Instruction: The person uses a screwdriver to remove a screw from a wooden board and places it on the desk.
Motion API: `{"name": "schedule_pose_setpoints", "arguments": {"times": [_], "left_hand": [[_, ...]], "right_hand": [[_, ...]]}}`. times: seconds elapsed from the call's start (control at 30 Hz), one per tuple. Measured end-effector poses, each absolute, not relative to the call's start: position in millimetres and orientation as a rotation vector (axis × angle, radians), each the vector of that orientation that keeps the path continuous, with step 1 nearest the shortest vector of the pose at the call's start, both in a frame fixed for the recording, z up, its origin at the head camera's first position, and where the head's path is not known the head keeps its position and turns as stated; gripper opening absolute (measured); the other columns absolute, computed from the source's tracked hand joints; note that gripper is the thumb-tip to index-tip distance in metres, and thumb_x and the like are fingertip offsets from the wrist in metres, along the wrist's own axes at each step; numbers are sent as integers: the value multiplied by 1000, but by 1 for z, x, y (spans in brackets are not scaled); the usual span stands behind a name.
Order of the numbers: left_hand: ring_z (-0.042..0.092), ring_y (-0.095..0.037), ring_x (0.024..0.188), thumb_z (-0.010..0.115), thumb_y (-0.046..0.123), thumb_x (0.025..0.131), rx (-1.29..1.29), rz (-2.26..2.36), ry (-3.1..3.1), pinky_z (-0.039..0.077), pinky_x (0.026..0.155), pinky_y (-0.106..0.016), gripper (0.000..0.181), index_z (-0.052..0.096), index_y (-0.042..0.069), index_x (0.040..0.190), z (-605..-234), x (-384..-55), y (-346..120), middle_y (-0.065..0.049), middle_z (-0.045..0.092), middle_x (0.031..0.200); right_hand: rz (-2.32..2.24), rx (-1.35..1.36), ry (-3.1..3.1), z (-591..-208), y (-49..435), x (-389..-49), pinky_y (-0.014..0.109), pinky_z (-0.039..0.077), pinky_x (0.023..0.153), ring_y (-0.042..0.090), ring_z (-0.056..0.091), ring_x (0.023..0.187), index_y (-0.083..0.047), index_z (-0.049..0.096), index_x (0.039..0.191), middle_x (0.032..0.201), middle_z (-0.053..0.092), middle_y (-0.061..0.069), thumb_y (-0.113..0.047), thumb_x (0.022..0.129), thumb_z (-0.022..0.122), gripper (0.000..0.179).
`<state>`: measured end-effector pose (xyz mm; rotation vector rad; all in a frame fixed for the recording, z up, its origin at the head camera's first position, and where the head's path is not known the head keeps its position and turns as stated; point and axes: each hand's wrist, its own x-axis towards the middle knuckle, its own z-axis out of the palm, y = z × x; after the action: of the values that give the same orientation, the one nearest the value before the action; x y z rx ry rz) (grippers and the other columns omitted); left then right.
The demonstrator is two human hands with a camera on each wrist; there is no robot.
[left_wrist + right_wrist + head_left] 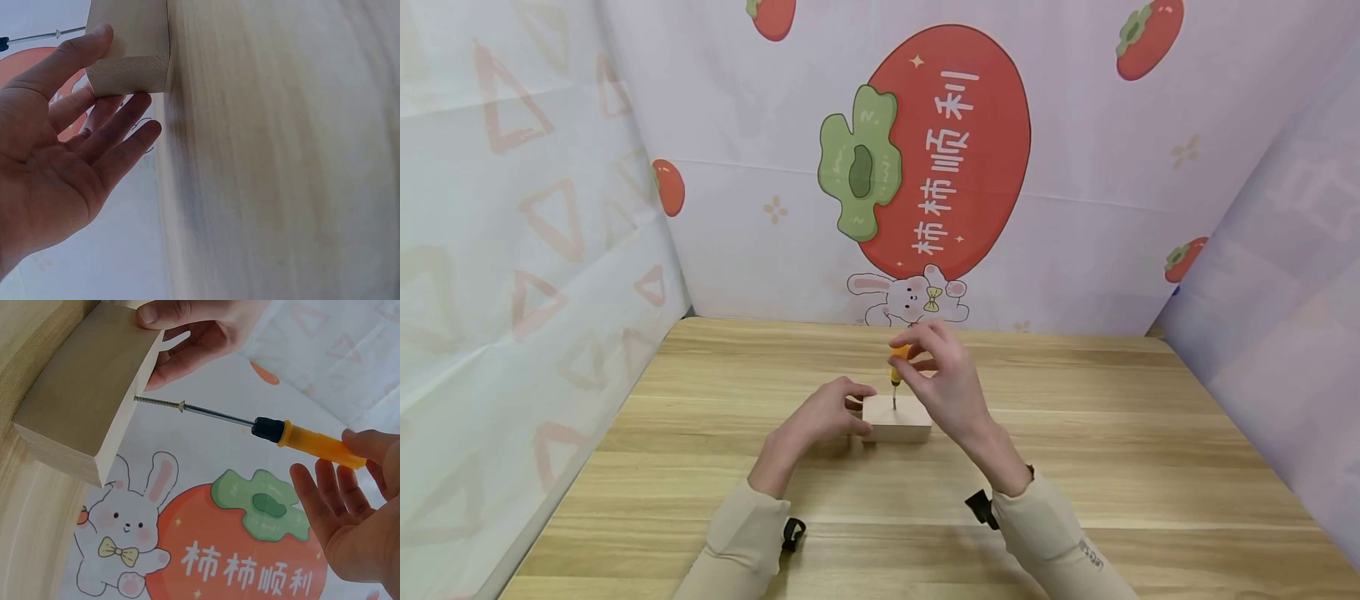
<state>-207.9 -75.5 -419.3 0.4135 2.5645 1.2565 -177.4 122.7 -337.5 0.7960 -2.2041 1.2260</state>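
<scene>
A pale wooden block (898, 433) lies on the table in front of the person. The left hand (826, 413) grips its left end, thumb on the near side and fingers at the far side, as the left wrist view also shows. Upright from the block's top stands a long screw (159, 403), its point at the wood and most of its thread exposed. A screwdriver (315, 444) with a yellow-orange handle and black collar meets the screw head, in line with it. High on that handle, the right hand (953, 383) pinches it with thumb and fingertips, other fingers spread.
The wood-grain table (1112, 467) stretches to both sides of the block. Behind it hangs a white cloth (1097, 250) printed with persimmons and a rabbit; patterned cloth walls (550, 275) stand left and right. Dark wrist-camera mounts (982, 509) stick out at the sleeves.
</scene>
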Motion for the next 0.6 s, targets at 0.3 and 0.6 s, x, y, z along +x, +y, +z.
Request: {"name": "schedule_pose_setpoints", "arguments": {"times": [0.3,0.6], "left_hand": [[67,-25,110,85,11,74,427,1269,2553,56,96,-39,51,70,11,123,-418,-209,-75,-7,62,118],[66,-24,111,86,13,74,401,1255,2567,56,97,-39,54,69,12,125,-419,-208,-75,-6,60,119]], "right_hand": [[1245,860,-2152,-340,124,-178,30,63,73,21,68,93,-5,67,110,112,65,8,8,85,68,29],[1210,878,-2184,-342,125,-176,32,63,77,21,68,94,-6,66,114,110,64,8,7,83,74,34]]}}
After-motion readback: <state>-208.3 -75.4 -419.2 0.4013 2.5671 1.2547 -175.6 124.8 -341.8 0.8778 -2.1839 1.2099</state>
